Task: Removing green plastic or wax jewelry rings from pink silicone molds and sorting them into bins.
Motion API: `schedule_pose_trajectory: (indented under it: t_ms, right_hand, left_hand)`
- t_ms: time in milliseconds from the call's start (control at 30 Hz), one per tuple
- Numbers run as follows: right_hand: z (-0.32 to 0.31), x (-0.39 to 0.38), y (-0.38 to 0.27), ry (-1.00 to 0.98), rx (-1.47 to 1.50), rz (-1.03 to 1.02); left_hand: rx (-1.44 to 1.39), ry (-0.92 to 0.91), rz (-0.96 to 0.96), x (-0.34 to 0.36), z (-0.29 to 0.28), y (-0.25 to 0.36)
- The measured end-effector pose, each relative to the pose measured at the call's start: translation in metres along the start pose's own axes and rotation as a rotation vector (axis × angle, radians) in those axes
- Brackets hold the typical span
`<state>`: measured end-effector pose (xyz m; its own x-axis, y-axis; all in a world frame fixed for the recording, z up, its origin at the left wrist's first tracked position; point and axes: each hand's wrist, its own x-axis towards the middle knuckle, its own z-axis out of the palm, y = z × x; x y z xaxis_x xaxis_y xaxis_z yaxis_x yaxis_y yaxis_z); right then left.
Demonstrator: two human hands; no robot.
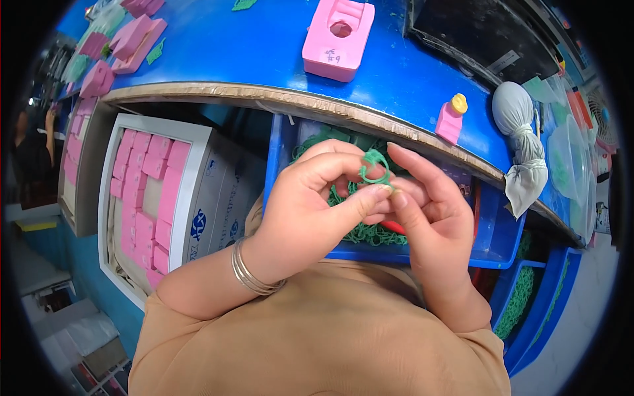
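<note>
Above a blue tray (272, 155), both my hands meet at a small green ring (374, 158) that looks like wax. My left hand (310, 191) pinches it between thumb and forefinger. My right hand (436, 218) closes thumb against fingers at the ring's lower edge, its forefinger raised and bent beside it. Beneath them the tray holds a tangle of similar green pieces (373, 235), largely covered by my hands. Part of a red curved thing (394, 227) shows under my right hand; its kind is hidden.
On the blue table (231, 49) stand a large pink block (333, 59) and a small pink block with a yellow knob (452, 119). A grey cloth bundle (518, 125) lies to the right. At left, a white box (201, 132) holds several pink blocks. More blue trays (551, 310) sit lower right.
</note>
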<state>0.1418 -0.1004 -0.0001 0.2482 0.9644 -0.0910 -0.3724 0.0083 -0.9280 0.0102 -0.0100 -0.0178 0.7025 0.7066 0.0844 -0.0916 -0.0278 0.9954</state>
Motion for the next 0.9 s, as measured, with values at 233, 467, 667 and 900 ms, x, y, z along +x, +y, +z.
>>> schedule_pose_trajectory:
  t_ms: [233, 467, 667, 900]
  right_hand:
    - [0.001, 0.001, 0.003, -0.026, -0.113, 0.022]
    - [-0.007, 0.009, 0.009, 0.082, -0.425, -0.049]
    - [-0.012, 0.007, 0.002, -0.071, -0.390, -0.273]
    - [-0.008, 0.007, 0.002, -0.148, 0.089, 0.003]
  left_hand:
    - [0.434, 0.048, 0.381, -0.002, -0.002, 0.001]
    - [0.444, 0.070, 0.492, -0.006, -0.004, -0.002]
    - [0.038, 0.070, 0.100, -0.013, 0.002, -0.003]
    - [-0.077, 0.017, 0.025, -0.014, 0.004, 0.000]
